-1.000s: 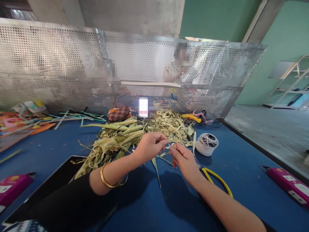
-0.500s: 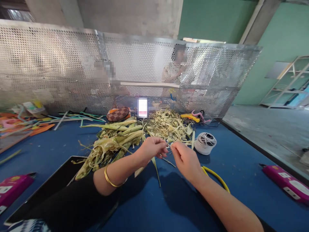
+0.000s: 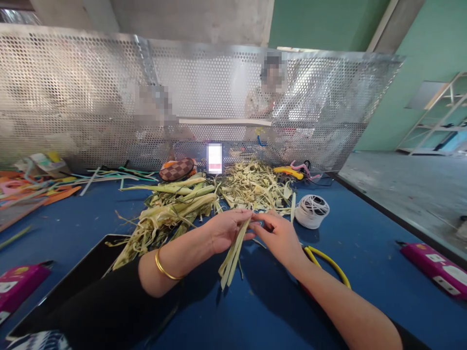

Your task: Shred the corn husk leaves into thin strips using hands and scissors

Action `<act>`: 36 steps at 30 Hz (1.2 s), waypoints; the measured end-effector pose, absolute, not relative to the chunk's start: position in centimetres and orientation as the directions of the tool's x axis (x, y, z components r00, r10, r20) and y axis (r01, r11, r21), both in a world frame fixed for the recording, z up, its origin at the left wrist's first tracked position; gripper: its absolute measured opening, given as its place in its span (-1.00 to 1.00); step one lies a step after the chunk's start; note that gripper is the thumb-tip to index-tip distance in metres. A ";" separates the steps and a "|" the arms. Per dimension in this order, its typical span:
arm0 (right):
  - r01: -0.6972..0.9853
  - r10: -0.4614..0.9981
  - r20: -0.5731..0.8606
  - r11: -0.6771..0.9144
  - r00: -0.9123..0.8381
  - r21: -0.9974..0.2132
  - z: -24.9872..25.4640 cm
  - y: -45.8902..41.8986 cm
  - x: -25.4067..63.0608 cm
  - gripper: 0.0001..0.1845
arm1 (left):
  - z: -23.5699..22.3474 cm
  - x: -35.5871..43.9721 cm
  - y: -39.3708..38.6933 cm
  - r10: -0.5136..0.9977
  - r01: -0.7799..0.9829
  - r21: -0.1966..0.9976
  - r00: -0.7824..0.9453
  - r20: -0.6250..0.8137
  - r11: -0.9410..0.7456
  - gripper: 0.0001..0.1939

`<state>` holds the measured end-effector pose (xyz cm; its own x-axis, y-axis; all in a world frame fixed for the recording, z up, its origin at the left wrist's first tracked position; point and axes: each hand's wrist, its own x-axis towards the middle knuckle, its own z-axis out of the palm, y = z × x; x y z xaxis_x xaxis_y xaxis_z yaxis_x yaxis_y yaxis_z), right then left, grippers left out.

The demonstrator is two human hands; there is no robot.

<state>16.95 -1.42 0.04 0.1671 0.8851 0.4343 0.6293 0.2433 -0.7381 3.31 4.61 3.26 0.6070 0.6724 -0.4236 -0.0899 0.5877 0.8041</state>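
My left hand [image 3: 226, 230] is closed on a small bunch of dried corn husk strips [image 3: 232, 262], which hang down over the palm with their loose ends just above the table. Fingertips of my right hand [image 3: 280, 239] are pinched together at the bunch's upper end, meeting the left fingertips. What lies between the right fingers is too small to make out. Left of the hands is a heap of long husks [image 3: 171, 214]. Shredded husk [image 3: 255, 187] is piled behind them. A spool of white string [image 3: 312, 212] stands to the right.
Yellow-handled pliers or cutters [image 3: 328, 262] lie partly under my right forearm. A black tray [image 3: 73, 282] sits at left. Magenta power strips [image 3: 434, 270] flank the blue table [image 3: 204, 316]. A perforated metal screen [image 3: 219, 82] stands behind, with people beyond it.
The husk bunch has turned and now hangs in plain view across my left palm. My right fingers have moved in to meet the left ones. The camera view has shifted slightly.
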 end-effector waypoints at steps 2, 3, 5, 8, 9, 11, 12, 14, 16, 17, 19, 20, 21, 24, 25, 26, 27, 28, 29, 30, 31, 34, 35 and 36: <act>0.564 0.905 0.372 0.200 0.207 -0.801 -0.4 -1.2 16.8 -0.80 | 3.3 3.4 4.4 0.664 -0.082 0.801 0.613 -0.428 0.593 -0.94; 0.519 0.916 0.336 0.181 0.221 -0.835 -0.6 -1.1 16.7 -0.80 | 3.3 3.4 4.3 0.663 -0.081 0.802 0.614 -0.428 0.592 -0.92; 0.429 0.934 0.277 0.160 0.224 -0.889 -0.7 -1.0 16.6 -0.79 | 3.2 3.5 4.3 0.674 -0.088 0.804 0.603 -0.427 0.588 -0.91; 0.321 0.960 0.207 0.139 0.188 -0.937 -0.2 -1.1 16.7 -0.79 | 2.9 3.6 4.4 0.710 -0.089 0.820 0.557 -0.430 0.566 -0.93; 0.274 0.969 0.176 0.124 0.174 -0.954 0.1 -1.2 16.8 -0.80 | 2.8 3.6 4.4 0.720 -0.078 0.830 0.546 -0.428 0.553 -0.94; 0.147 0.983 0.107 0.085 0.147 -0.985 0.8 -1.3 17.1 -0.80 | 2.5 3.8 4.4 0.745 -0.039 0.864 0.526 -0.410 0.503 -0.95; 0.077 0.988 0.077 0.067 0.137 -0.995 1.0 -1.4 17.3 -0.80 | 2.3 3.9 4.3 0.762 -0.018 0.884 0.517 -0.391 0.466 -0.95; -0.040 0.992 0.023 0.028 0.121 -0.999 1.3 -1.4 17.5 -0.81 | 2.0 4.0 4.1 0.807 0.002 0.928 0.494 -0.324 0.372 -0.92; -0.114 0.993 -0.029 -0.016 0.113 -0.993 1.4 -1.3 17.6 -0.82 | 1.6 4.2 3.8 0.852 0.011 0.966 0.468 -0.234 0.259 -0.87; -0.135 0.992 -0.054 -0.039 0.111 -0.990 1.3 -1.3 17.6 -0.82 | 1.5 4.3 3.7 0.864 0.016 0.979 0.467 -0.189 0.205 -0.85; -0.158 0.990 -0.093 -0.076 0.106 -0.985 1.1 -1.3 17.4 -0.83 | 1.2 4.3 3.6 0.870 0.030 0.993 0.479 -0.118 0.118 -0.85; -0.164 0.989 -0.103 -0.085 0.104 -0.983 0.9 -1.2 17.3 -0.83 | 1.0 4.4 3.6 0.867 0.038 0.995 0.489 -0.100 0.093 -0.84; -0.165 0.989 -0.108 -0.090 0.101 -0.982 0.8 -1.2 17.2 -0.83 | 0.9 4.4 3.6 0.863 0.045 0.996 0.496 -0.093 0.082 -0.83; -0.160 0.989 -0.115 -0.099 0.095 -0.982 0.5 -1.3 17.0 -0.83 | 0.5 4.4 3.7 0.867 0.060 0.994 0.485 -0.110 0.093 -0.79; -0.157 0.989 -0.114 -0.099 0.090 -0.983 0.4 -1.3 16.9 -0.83 | 0.5 4.4 3.7 0.870 0.066 0.992 0.478 -0.122 0.103 -0.80; -0.151 0.991 -0.109 -0.096 0.082 -0.984 0.4 -1.3 16.9 -0.84 | 0.4 4.4 3.7 0.870 0.072 0.991 0.475 -0.133 0.113 -0.81; -0.141 0.992 -0.100 -0.088 0.074 -0.986 0.3 -1.4 17.0 -0.85 | 0.4 4.4 3.6 0.869 0.076 0.990 0.475 -0.142 0.120 -0.84; -0.127 0.994 -0.084 -0.075 0.066 -0.989 0.3 -1.4 17.0 -0.85 | 0.4 4.4 3.5 0.865 0.082 0.989 0.479 -0.149 0.124 -0.86; -0.105 0.996 -0.064 -0.058 0.060 -0.993 0.4 -1.4 17.0 -0.86 | 0.5 4.4 3.4 0.863 0.090 0.988 0.481 -0.153 0.124 -0.90; -0.076 0.998 -0.042 -0.038 0.055 -0.996 0.4 -1.4 17.0 -0.86 | 0.6 4.4 3.3 0.863 0.100 0.988 0.481 -0.155 0.122 -0.93; -0.040 0.998 -0.018 -0.016 0.052 -0.999 0.4 -1.3 17.1 -0.85 | 0.7 4.4 3.2 0.863 0.111 0.986 0.480 -0.159 0.121 -0.97; 0.085 0.994 0.077 0.070 0.079 -0.994 0.4 -1.2 17.3 -0.86 | 1.1 4.4 2.9 0.871 0.118 0.982 0.455 -0.184 0.146 -0.93; 0.148 0.987 0.125 0.109 0.106 -0.983 0.3 -1.1 17.5 -0.88 | 1.2 4.4 2.8 0.875 0.102 0.981 0.445 -0.192 0.163 -0.92; 0.231 0.975 0.178 0.145 0.131 -0.962 0.2 -1.0 17.7 -0.85 | 1.3 4.4 2.8 0.878 0.080 0.980 0.436 -0.199 0.183 -0.91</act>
<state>17.72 -0.97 0.24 0.1314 0.9751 0.1784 0.2309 0.1449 -0.9621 4.40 2.82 1.28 0.4358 0.8777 -0.1995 0.0804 0.1828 0.9799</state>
